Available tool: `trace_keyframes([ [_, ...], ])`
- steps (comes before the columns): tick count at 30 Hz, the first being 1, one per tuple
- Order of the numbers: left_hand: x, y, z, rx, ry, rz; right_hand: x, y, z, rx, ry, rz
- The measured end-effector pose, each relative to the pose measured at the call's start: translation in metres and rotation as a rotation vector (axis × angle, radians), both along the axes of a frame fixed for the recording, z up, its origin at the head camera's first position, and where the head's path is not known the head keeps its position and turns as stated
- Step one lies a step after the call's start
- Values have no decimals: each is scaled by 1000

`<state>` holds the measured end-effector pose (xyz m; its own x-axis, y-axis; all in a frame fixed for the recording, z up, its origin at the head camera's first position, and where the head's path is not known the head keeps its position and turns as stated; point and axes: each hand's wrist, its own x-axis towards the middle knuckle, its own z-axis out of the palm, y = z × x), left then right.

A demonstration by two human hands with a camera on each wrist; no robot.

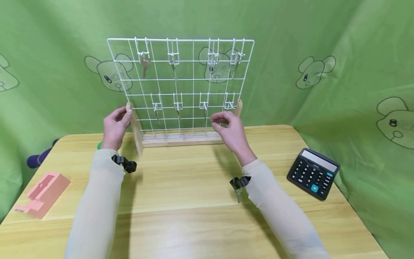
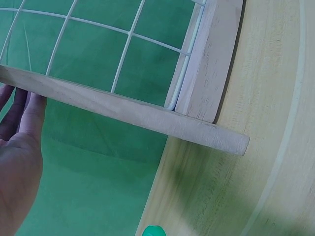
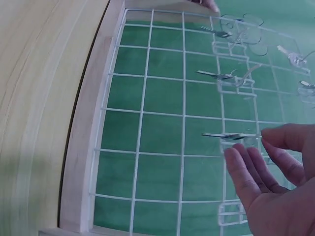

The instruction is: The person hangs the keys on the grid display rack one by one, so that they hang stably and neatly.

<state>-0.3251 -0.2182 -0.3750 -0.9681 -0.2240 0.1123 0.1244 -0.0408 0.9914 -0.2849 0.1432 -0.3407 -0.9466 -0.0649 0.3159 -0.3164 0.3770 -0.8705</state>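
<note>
A white wire grid rack (image 1: 193, 77) stands in a wooden frame at the table's back edge. Keys hang from several of its hooks, in an upper and a lower row. My left hand (image 1: 114, 127) grips the left wooden upright (image 2: 123, 106), thumb in front and fingers behind it. In front of the lower right hooks is my right hand (image 1: 229, 129), its fingers loosely bent. A key (image 3: 229, 136) hangs on a hook there, right beside the fingertips. The right wrist view shows a gap between thumb and fingers, with no key plainly pinched.
A black calculator (image 1: 313, 173) lies at the right of the table. A pink tape-dispenser-like holder (image 1: 45, 194) sits at the left. Below the right wrist is a small key (image 1: 238, 196). Green cloth (image 1: 275, 32) hangs behind the rack. A purple object (image 1: 33, 160) shows past the left edge.
</note>
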Motion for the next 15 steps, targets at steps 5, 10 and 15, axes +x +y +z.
trace_keyframes([
  [5,1,1,0,27,14,8,11,4,4,30,-8,43],
  [10,0,2,-1,31,21,3,15,10,1,32,-11,57],
  [15,1,3,-1,30,25,3,17,17,-4,38,-11,74],
])
